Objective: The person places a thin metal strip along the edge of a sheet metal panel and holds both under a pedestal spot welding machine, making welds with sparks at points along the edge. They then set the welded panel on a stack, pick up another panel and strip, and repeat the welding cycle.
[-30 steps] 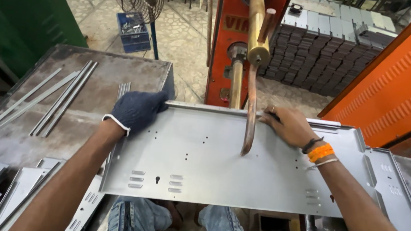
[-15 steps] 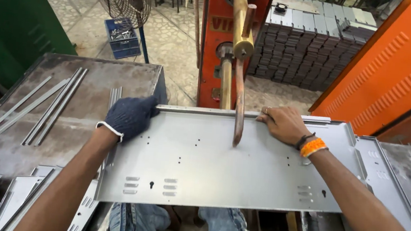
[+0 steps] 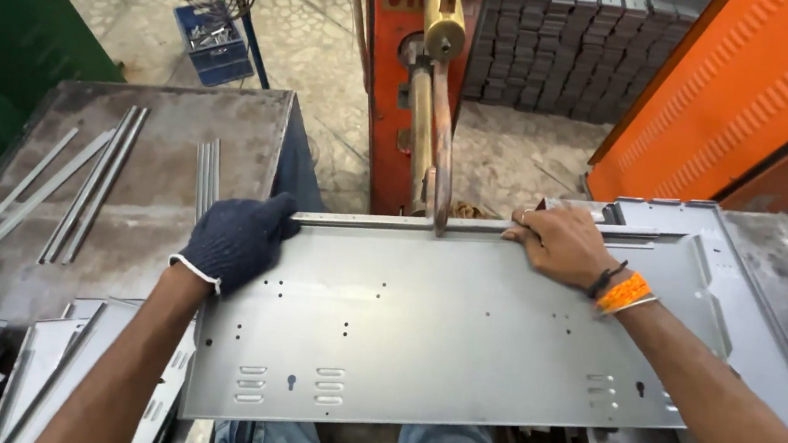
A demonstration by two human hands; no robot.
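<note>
Both hands clamp the far edge of the grey sheet-metal panel [image 3: 441, 332], the gloved left hand [image 3: 236, 238] curled over its left corner and the bare right hand [image 3: 560, 242] pressing flat just right of the copper welding arm [image 3: 439, 149], whose tip meets that edge between them.

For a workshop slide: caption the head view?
Gloved left hand and bare right hand press a sheet-metal panel beneath a copper welder arm.
</note>
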